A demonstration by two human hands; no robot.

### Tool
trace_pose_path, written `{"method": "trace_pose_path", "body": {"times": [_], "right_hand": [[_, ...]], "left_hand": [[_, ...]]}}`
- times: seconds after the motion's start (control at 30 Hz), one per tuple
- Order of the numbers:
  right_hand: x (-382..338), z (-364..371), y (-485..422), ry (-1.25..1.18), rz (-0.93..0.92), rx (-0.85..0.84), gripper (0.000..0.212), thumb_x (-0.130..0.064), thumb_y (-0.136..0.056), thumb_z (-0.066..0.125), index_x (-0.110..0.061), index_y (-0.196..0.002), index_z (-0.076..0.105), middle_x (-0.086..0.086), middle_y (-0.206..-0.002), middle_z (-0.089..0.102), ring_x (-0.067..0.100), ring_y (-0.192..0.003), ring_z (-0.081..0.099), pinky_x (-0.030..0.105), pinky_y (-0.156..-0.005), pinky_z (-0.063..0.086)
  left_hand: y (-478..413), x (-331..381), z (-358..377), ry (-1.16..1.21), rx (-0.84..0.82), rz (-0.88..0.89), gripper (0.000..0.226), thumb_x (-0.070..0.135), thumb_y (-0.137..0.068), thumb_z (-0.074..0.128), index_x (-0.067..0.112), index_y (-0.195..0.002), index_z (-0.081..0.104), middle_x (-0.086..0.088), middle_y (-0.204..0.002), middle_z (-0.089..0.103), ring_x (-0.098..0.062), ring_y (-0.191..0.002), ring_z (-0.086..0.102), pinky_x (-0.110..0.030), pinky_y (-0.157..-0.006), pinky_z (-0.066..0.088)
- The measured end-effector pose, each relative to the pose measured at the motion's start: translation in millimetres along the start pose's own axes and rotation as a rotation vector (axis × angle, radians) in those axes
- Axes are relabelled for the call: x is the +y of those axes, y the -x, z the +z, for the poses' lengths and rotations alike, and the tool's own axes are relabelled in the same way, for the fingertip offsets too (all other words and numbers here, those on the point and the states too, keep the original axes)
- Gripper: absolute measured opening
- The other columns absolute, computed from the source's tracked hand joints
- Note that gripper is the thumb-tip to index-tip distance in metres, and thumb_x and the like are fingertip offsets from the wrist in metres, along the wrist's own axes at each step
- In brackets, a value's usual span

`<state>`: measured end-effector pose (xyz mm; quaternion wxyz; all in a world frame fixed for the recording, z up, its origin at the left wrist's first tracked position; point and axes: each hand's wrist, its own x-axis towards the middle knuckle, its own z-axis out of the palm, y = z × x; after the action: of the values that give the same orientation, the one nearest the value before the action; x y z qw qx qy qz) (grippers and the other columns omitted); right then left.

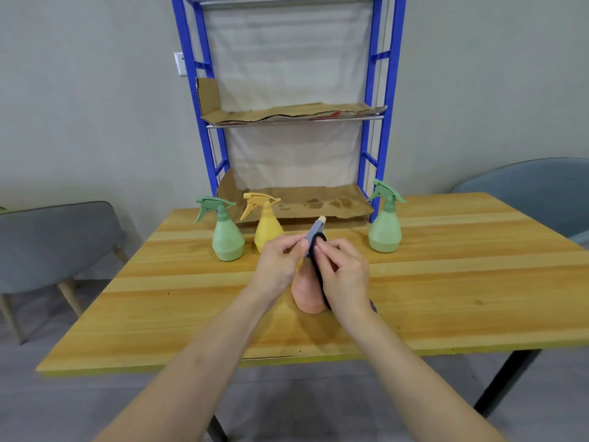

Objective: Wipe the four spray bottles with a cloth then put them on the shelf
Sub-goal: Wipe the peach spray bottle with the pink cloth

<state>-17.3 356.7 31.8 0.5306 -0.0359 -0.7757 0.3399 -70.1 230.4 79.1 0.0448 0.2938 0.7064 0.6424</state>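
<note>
The pink spray bottle [306,293] stands mid-table [446,282], its head pinched by the left hand [280,266] while the right hand [344,275] presses a dark cloth [318,269] against it, fingers closed.

**Both hands meet at the middle, fingers pinched**

Two bare forearms reach forward from the lower edge of the view and converge toward the centre. The left hand [279,266] is turned palm inward, its fingers curled and its thumb and fingertips pinched together at the top. The right hand [342,275] sits just beside it, slightly nearer, knuckles up, with its fingers bent and closed in a grip. The fingertips of the two hands nearly touch.
</note>
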Motion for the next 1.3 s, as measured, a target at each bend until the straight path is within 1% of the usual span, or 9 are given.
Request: {"method": "trace_pose_path", "body": {"times": [0.13, 0.3, 0.5, 0.7, 0.83, 0.93, 1.07, 1.17, 1.3], "right_hand": [[5, -8, -3, 0.071, -0.163, -0.036, 0.015, 0.001, -0.092, 0.074, -0.003, -0.105, 0.080, 0.005, -0.099, 0.073, 0.012, -0.087, 0.066, 0.006, -0.082, 0.044], [9, -13, -24, 0.129, -0.204, -0.038, 0.013, 0.001, -0.094, 0.070, -0.002, -0.103, 0.078, 0.007, -0.098, 0.072, 0.020, -0.084, 0.066, 0.030, -0.074, 0.055], [13, -10, -17, 0.136, -0.262, -0.067, 0.014, 0.000, -0.094, 0.071, -0.001, -0.107, 0.077, 0.007, -0.101, 0.072, 0.021, -0.085, 0.068, 0.031, -0.072, 0.057], [15, -16, -11, 0.131, -0.324, -0.109, 0.017, -0.002, -0.096, 0.069, -0.001, -0.111, 0.077, 0.008, -0.106, 0.073, 0.021, -0.091, 0.070, 0.025, -0.081, 0.058], [12, -13, -21, 0.100, -0.204, -0.067, 0.014, -0.002, -0.095, 0.070, -0.004, -0.106, 0.079, 0.005, -0.102, 0.074, 0.019, -0.087, 0.069, 0.029, -0.076, 0.057], [9, -9, -32, 0.028, 0.010, -0.046, 0.015, -0.003, -0.095, 0.068, -0.007, -0.103, 0.081, 0.001, -0.099, 0.074, 0.013, -0.086, 0.067, 0.026, -0.078, 0.054], [1, 2, -21, -0.098, 0.221, -0.209, 0.018, -0.006, -0.095, 0.068, -0.012, -0.106, 0.082, -0.005, -0.102, 0.076, 0.002, -0.094, 0.066, 0.008, -0.083, 0.044], [0, 3, -13, -0.213, 0.293, -0.192, 0.020, -0.005, -0.097, 0.067, -0.014, -0.106, 0.081, -0.013, -0.100, 0.072, -0.004, -0.095, 0.065, 0.011, -0.084, 0.046], [10, 2, -7, -0.312, 0.444, -0.044, 0.020, -0.005, -0.097, 0.068, -0.019, -0.107, 0.080, -0.011, -0.103, 0.072, 0.003, -0.098, 0.068, 0.018, -0.084, 0.051]], "left_hand": [[1, 2, 1, -0.014, 0.009, 0.007, 0.027, 0.017, -0.104, 0.059, 0.040, -0.111, 0.073, 0.014, -0.106, 0.071, -0.013, -0.114, 0.063, -0.017, -0.094, 0.047], [0, 4, 0, -0.068, -0.016, 0.021, 0.029, 0.016, -0.105, 0.058, 0.041, -0.110, 0.072, 0.032, -0.087, 0.069, -0.017, -0.112, 0.061, -0.018, -0.093, 0.045], [-2, 3, -1, -0.100, -0.006, 0.032, 0.026, 0.015, -0.105, 0.057, 0.023, -0.122, 0.075, 0.023, -0.096, 0.067, -0.015, -0.112, 0.061, -0.012, -0.090, 0.043], [-2, 2, -1, -0.086, -0.019, 0.019, 0.027, 0.016, -0.106, 0.057, 0.024, -0.125, 0.074, 0.021, -0.103, 0.068, -0.013, -0.116, 0.061, -0.015, -0.097, 0.045], [0, 6, -2, -0.117, -0.026, 0.035, 0.027, 0.015, -0.106, 0.056, 0.024, -0.122, 0.075, 0.023, -0.100, 0.066, -0.013, -0.114, 0.060, -0.014, -0.094, 0.043], [-3, 6, -3, -0.224, -0.027, 0.025, 0.028, 0.013, -0.105, 0.055, 0.025, -0.121, 0.075, 0.020, -0.099, 0.065, -0.010, -0.106, 0.059, -0.012, -0.089, 0.043], [19, -39, 16, -0.692, -0.089, -0.206, 0.033, 0.008, -0.090, 0.045, 0.027, -0.094, 0.072, -0.001, -0.110, 0.066, -0.029, -0.108, 0.063, -0.044, -0.089, 0.052], [29, -58, 23, -0.790, 0.091, -0.256, 0.043, 0.009, -0.093, 0.044, 0.030, -0.118, 0.072, 0.009, -0.129, 0.056, -0.021, -0.126, 0.050, -0.041, -0.096, 0.038], [20, -43, 40, -0.745, 0.166, -0.259, 0.054, 0.009, -0.098, 0.039, 0.039, -0.137, 0.062, 0.009, -0.128, 0.054, -0.017, -0.127, 0.047, -0.039, -0.091, 0.027]]}}
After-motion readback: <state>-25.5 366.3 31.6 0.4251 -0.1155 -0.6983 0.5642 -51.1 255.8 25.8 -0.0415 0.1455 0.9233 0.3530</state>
